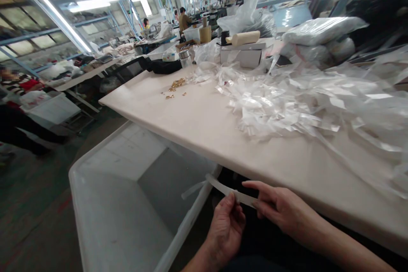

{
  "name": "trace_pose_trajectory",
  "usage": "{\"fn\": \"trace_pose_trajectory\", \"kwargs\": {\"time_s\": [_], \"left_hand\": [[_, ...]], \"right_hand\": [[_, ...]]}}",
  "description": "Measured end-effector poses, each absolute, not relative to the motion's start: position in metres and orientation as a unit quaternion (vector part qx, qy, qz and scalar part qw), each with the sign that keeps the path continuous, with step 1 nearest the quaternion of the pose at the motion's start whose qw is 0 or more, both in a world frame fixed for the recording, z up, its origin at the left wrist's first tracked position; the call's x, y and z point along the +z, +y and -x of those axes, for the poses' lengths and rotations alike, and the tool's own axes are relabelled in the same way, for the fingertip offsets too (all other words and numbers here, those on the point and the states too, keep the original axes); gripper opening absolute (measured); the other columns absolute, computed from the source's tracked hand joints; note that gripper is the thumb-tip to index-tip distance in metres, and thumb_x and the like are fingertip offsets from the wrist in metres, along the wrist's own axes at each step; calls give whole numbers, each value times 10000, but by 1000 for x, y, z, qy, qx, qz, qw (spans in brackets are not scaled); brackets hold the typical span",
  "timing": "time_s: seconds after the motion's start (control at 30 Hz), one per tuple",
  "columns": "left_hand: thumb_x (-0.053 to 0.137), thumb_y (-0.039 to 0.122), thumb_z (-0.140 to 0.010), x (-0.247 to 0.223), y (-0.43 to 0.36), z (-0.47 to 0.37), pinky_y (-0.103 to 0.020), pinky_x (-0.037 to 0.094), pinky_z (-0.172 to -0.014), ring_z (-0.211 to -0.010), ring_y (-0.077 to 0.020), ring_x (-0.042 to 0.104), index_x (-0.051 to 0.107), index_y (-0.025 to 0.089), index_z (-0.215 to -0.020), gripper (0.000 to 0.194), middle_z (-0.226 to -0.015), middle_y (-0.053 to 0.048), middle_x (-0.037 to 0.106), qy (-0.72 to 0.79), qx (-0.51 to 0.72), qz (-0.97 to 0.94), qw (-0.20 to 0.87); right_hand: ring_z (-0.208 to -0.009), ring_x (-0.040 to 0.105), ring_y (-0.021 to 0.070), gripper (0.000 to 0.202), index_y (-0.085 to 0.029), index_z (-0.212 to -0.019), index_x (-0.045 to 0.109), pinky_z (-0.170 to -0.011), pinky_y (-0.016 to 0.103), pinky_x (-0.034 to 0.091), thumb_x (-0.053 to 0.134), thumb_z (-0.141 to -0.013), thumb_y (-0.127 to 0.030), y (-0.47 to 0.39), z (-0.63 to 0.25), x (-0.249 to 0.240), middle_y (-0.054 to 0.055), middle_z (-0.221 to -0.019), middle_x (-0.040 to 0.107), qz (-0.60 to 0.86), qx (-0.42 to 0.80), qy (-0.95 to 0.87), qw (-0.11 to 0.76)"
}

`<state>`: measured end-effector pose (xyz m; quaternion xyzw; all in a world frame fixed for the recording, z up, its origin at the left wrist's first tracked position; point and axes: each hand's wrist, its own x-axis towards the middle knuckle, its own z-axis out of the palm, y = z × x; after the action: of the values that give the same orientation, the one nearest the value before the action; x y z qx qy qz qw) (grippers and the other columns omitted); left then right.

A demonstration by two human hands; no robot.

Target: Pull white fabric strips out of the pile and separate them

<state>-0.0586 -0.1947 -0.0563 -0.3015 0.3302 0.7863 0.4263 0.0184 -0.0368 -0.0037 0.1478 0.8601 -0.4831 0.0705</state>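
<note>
Below the table's near edge, my left hand (227, 226) and my right hand (276, 206) together pinch a thin clear plastic strip (223, 187). The strip runs up and left from my fingers, over the rim of a translucent bin (105, 204). A big heap of clear plastic bags and strips (287, 102) covers the right half of the pale table (204, 123). A small scatter of gold metal pieces (176, 86) lies at the table's far left part.
At the table's far end stand a glass jar (185, 58), a white box (244, 54) with a cream roll (245, 37) on it, and stuffed plastic bags (318, 36). Another person (19, 106) stands at left by a white bin; more workers stand at benches further back.
</note>
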Motion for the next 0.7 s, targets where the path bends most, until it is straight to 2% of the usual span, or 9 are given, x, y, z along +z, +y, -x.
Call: {"fn": "trace_pose_trajectory", "kwargs": {"time_s": [0.13,0.27,0.4,0.5,0.6,0.7], "left_hand": [[855,164,-692,-55,-193,58,-170,532,-512,-550,-79,627,709,112,-774,175,-665,-10,700,324,780,306,440],[907,232,-621,-57,-185,49,-149,506,-493,-531,-67,603,705,100,-750,274,-647,-6,683,317,766,251,500],[759,125,-792,-58,-188,58,-146,517,-513,-553,-69,622,695,97,-761,77,-664,-22,691,342,775,282,450],[622,78,-885,-54,-193,68,-159,521,-497,-523,-66,608,684,101,-782,123,-659,-17,681,356,772,319,419],[607,87,-897,-52,-193,64,-170,529,-495,-527,-75,613,685,94,-805,120,-657,-22,677,341,763,310,454],[656,103,-869,-54,-190,54,-170,540,-504,-544,-82,630,685,88,-786,90,-667,-30,687,333,754,283,490]], "right_hand": [[-584,609,151,436,-251,-1365,514,-557,242,432,445,-945,-341,-19,-40,-2,-22,-668,667,-162,-461,868,85],[-693,657,174,413,-260,-1330,553,-648,265,461,458,-930,-298,-31,-21,-6,-1,-765,708,-145,-436,885,75],[-725,663,189,457,-224,-1363,531,-658,272,468,485,-916,-305,-37,-14,-4,18,-810,722,-152,-451,877,74],[-620,633,158,463,-227,-1376,519,-597,246,454,474,-927,-329,-23,-33,9,-11,-716,704,-183,-472,858,83],[-586,620,147,434,-234,-1333,565,-573,235,436,478,-910,-270,-18,-40,16,-19,-674,696,-198,-437,873,89],[-643,645,164,429,-233,-1292,603,-619,251,451,483,-882,-197,-30,-23,10,-1,-726,716,-175,-413,891,76]]}}
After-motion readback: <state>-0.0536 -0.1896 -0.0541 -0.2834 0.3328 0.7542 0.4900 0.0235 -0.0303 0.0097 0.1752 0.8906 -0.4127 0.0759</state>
